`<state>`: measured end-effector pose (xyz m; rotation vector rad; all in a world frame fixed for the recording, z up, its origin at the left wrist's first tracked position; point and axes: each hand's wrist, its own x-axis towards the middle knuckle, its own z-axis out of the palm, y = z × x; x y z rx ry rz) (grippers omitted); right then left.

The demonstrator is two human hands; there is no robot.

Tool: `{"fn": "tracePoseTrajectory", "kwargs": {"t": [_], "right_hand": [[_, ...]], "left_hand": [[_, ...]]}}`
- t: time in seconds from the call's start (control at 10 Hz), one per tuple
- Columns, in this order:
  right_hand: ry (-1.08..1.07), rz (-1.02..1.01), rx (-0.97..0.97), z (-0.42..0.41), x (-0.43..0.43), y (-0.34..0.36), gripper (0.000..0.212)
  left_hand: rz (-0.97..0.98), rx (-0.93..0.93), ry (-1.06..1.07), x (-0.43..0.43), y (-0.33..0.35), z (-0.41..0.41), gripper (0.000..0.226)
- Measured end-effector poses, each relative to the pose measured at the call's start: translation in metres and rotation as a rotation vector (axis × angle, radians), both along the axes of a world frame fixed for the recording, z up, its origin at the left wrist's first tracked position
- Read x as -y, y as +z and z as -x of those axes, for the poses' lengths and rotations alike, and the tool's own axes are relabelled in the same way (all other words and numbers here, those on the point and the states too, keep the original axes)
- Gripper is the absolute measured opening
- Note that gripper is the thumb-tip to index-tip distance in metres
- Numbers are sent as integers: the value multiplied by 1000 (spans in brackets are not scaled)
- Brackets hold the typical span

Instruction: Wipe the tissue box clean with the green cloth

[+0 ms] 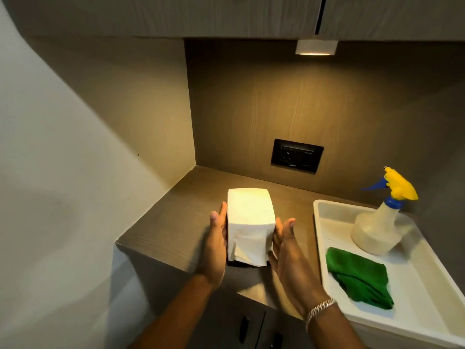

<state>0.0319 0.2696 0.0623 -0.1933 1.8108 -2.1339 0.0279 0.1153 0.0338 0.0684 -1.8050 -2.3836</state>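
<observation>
Where tissue stack (249, 210) stands on counter (176, 222), dark tissue box (239, 263) barely shows beneath. Left hand (216, 248) and right hand (286, 253) flat, open, flanking stack. Green cloth (359, 278) crumpled in white tray (402, 318).

Left hand (217, 244) and right hand (285, 250) reaching forward, palms facing each other, fingers straight, bracelet (319, 309) on right wrist.

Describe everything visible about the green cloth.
The green cloth is a deep green, soft-looking fabric, loosely folded and crumpled into a flat heap. It lies inside the white tray, near its front, in front of the spray bottle and apart from it. Neither hand touches it; both are at the tissue box.
</observation>
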Motion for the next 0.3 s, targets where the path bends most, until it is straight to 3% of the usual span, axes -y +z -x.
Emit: {"fn": "tracePoseTrajectory", "kwargs": {"t": [0.1, 0.2, 0.3], "right_hand": [[-6, -41, -16, -17, 18, -8, 59], [-41, 23, -56, -25, 30, -5, 91], [-267, 76, -162, -33, 20, 24, 94]], "left_hand": [[43, 67, -64, 9, 10, 17, 79], [94, 107, -81, 16, 25, 27, 74], [91, 75, -64, 24, 53, 11, 50]]}}
